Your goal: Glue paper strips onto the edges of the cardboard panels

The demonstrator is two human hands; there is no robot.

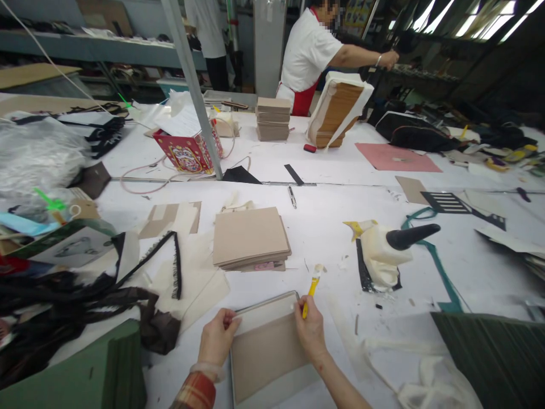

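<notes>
A flat tan panel [266, 355] with a pale border is lying closest, its near end running off the lower frame edge. The left hand [218, 338] is pinching the panel's far-left corner, its grip clamped on the edge with the thumb on top. The right hand [310, 332] is resting at the panel's far-right edge, its grip closed around a yellow-handled brush [312, 286] whose pale bristles are pointing away, over bare white tabletop [323, 227].

Just past the panel's far edge, a narrow strip of open surface is separating it from a stack of tan boards [251, 238]. To the left, dark fabric [68, 301] and a green sheet [85, 372] are crowding near the left hand. To the right, a wider clear stretch is reaching toward a white lumpy pot with a black cone [394, 250], a ribbed dark green sheet [498, 352] and a crumpled white cloth [430, 383].

Well apart, across the tabletop, a person in a white shirt [306, 51] is standing beside a leaning pile of boards [338, 111].
</notes>
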